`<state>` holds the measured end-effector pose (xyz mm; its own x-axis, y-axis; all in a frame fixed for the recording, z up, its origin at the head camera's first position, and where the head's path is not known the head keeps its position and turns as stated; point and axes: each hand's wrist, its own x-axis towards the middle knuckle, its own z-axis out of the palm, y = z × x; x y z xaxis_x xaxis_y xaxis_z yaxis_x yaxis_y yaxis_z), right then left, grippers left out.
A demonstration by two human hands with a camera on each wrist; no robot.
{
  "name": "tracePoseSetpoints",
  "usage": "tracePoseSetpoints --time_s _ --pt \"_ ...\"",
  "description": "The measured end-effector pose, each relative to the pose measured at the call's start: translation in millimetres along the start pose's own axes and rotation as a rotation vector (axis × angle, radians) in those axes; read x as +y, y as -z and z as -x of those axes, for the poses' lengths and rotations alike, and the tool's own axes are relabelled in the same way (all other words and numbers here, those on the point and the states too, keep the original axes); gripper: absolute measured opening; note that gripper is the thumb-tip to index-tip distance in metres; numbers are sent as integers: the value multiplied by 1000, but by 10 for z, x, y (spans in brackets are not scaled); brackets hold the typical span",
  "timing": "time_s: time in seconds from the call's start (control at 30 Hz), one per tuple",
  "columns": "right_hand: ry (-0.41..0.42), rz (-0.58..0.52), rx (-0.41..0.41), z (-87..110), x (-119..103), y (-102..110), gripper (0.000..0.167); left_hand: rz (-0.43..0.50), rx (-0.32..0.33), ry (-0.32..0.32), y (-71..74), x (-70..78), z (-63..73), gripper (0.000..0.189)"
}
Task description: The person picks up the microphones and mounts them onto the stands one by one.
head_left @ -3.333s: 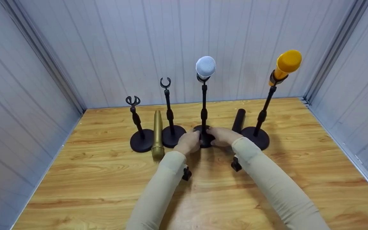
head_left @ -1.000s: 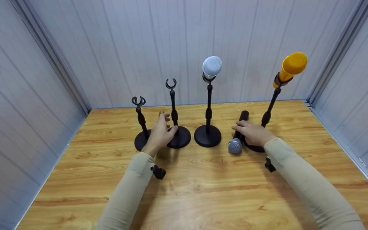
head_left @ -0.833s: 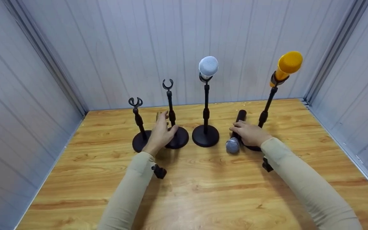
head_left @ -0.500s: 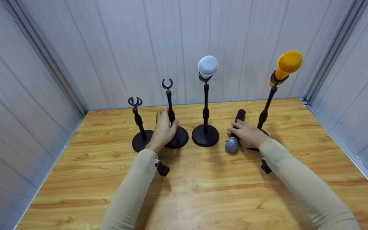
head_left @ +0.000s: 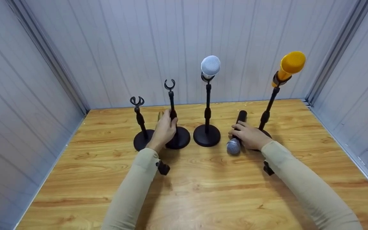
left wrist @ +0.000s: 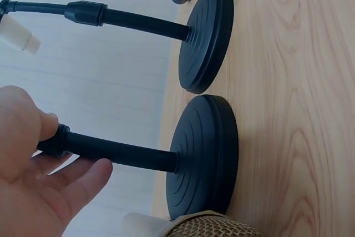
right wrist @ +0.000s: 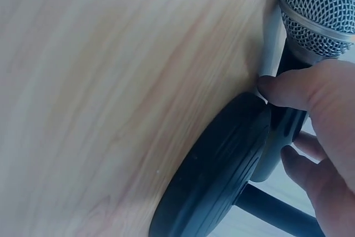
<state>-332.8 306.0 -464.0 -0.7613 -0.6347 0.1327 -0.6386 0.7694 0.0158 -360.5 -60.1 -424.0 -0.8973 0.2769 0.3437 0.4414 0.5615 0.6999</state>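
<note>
In the head view my left hand (head_left: 164, 130) grips the pole of the second microphone stand (head_left: 180, 140) from the left; the left wrist view shows thumb and fingers round the pole's collar (left wrist: 55, 140). This stand's clip (head_left: 169, 84) holds nothing. Behind that hand lies a gold microphone (head_left: 160, 115), mostly hidden; its mesh head (left wrist: 213, 228) shows in the left wrist view. My right hand (head_left: 250, 135) holds a black microphone (head_left: 242, 117) with a silver mesh head (right wrist: 319, 12), lying beside the base (right wrist: 216, 165) of the rightmost stand.
A stand holding a white microphone (head_left: 210, 66) rises between the hands. At far right a tall stand carries a yellow microphone (head_left: 292, 63). The shortest stand (head_left: 140, 119), at far left, has a bare clip. Panelled walls (head_left: 133, 48) enclose the wooden table (head_left: 196, 191).
My hands have left the base of the white microphone's stand. The left reached the gold microphone's side, then took the second stand's pole; the right has moved onto the black microphone.
</note>
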Motion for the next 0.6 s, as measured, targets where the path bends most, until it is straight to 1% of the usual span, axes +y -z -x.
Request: tracePoseSetpoints --time_s 0.13,0.23,0.47,0.6 --pt "8 -9 10 17 -9 0 37 -60 0 -11 -7 28 36 41" --pt "19 -4 24 36 -26 0 35 -83 -3 -29 -7 38 91 39" --pt "65 29 51 86 -48 -4 31 -134 -9 -130 -16 65 197 32" --pt "95 76 63 94 -57 -3 33 -132 -21 -161 -25 101 245 29"
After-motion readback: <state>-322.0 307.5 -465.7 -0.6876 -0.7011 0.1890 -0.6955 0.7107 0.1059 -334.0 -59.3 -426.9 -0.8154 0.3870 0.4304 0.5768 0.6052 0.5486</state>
